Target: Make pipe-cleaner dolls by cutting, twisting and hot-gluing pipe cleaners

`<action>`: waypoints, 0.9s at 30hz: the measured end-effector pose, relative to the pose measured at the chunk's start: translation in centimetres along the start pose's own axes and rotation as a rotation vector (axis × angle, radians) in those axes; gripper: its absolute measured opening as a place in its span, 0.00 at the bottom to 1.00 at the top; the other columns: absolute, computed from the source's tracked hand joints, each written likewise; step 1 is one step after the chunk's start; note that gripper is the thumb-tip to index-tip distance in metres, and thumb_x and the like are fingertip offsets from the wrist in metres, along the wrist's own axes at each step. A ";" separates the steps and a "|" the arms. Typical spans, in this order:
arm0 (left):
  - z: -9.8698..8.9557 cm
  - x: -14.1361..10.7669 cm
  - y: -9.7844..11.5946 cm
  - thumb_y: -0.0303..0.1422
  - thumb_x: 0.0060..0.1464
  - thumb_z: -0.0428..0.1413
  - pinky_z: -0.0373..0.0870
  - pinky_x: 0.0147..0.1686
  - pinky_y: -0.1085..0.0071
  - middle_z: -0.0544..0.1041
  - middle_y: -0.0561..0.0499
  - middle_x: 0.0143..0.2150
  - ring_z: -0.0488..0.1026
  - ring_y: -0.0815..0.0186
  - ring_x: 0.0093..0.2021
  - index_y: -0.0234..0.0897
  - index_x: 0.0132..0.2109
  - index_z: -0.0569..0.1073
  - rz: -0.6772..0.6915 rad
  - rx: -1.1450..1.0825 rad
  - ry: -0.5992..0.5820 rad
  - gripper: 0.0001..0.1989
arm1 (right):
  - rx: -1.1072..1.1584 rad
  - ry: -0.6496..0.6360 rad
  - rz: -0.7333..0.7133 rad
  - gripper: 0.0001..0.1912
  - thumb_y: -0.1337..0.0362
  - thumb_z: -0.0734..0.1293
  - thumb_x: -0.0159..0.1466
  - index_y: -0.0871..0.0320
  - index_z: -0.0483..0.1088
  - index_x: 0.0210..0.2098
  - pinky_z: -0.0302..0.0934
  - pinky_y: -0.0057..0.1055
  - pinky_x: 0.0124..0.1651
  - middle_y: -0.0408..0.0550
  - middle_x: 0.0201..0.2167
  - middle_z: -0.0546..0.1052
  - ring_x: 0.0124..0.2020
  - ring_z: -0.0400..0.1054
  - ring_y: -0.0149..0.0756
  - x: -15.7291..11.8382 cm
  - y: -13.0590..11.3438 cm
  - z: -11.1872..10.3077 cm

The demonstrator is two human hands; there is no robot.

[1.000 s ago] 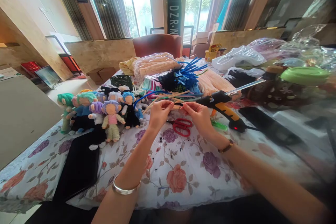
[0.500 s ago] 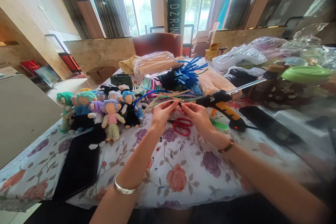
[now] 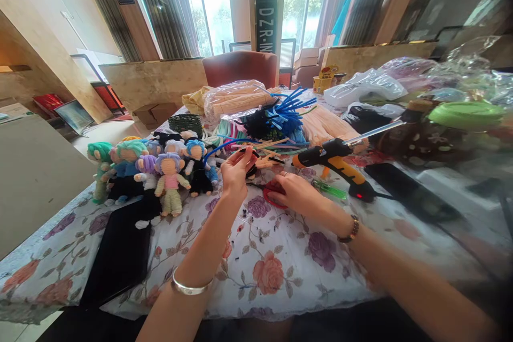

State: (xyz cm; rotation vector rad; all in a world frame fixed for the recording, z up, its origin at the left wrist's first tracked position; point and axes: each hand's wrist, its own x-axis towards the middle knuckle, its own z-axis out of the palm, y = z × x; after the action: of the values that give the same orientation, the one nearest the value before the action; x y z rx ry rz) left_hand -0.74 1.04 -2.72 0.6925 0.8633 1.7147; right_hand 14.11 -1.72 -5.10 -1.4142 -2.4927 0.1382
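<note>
My left hand is raised over the table, its thumb and fingers pinched on a short black fuzzy strip, probably a piece of pipe cleaner. Lower and to the right, my right hand has its fingers curled over the handles of the red scissors, whose dark blades point left. Just beyond the hands lie pale and black fuzzy pieces, partly hidden by my left hand. A black and orange glue gun lies to the right, with a green-handled tool beside it.
Several finished fuzzy dolls stand at the left, behind a black tray-like slab. Bundles of blue pipe cleaners and beige ones fill the back. A dark phone-like object and plastic bags are at the right. Dark scraps dot the flowered tablecloth.
My right hand has left the small black piece and come down onto the red scissors. My left hand has shifted slightly left, still pinching the black strip.
</note>
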 end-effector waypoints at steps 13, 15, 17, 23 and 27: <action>0.2 0.2 0.8 0.24 0.40 0.65 0.72 0.43 0.72 0.75 0.56 0.23 0.73 0.76 0.25 0.32 0.24 0.74 0.034 -0.083 0.117 0.06 | 0.323 0.159 0.219 0.11 0.62 0.58 0.66 0.61 0.69 0.37 0.56 0.32 0.35 0.57 0.35 0.78 0.35 0.71 0.42 0.2 -0.1 0.1; 0.2 0.2 0.9 0.23 0.41 0.64 0.72 0.43 0.72 0.75 0.55 0.23 0.73 0.75 0.25 0.32 0.24 0.74 0.027 -0.104 0.123 0.06 | 0.399 0.183 0.199 0.10 0.61 0.60 0.64 0.61 0.70 0.35 0.57 0.32 0.36 0.56 0.36 0.78 0.36 0.71 0.42 0.2 0.1 0.0; 0.2 0.3 0.9 0.23 0.42 0.64 0.72 0.43 0.72 0.75 0.55 0.22 0.74 0.75 0.25 0.32 0.23 0.73 0.013 -0.126 0.127 0.07 | 0.536 0.195 0.207 0.10 0.59 0.63 0.61 0.60 0.71 0.34 0.59 0.31 0.35 0.54 0.34 0.78 0.35 0.71 0.40 0.3 0.1 -0.1; 0.0 0.6 0.8 0.24 0.40 0.65 0.73 0.44 0.68 0.75 0.55 0.22 0.75 0.72 0.26 0.33 0.25 0.71 0.013 -0.157 0.128 0.08 | 0.991 0.099 0.258 0.13 0.56 0.69 0.51 0.61 0.71 0.24 0.50 0.25 0.20 0.42 0.17 0.71 0.18 0.60 0.28 0.6 -0.3 -0.6; -0.1 0.6 0.8 0.27 0.39 0.66 0.73 0.45 0.64 0.77 0.54 0.24 0.77 0.69 0.29 0.34 0.26 0.70 -0.008 -0.155 0.054 0.10 | 1.064 0.088 0.279 0.19 0.50 0.71 0.49 0.61 0.69 0.22 0.45 0.24 0.19 0.39 0.14 0.66 0.16 0.54 0.24 0.5 -0.6 -0.7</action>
State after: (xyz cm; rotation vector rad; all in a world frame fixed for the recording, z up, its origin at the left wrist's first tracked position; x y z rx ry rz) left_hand -1.42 1.46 -2.09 0.5404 0.7595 1.7790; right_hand 13.59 -1.64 -4.20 -1.1763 -1.6213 1.2017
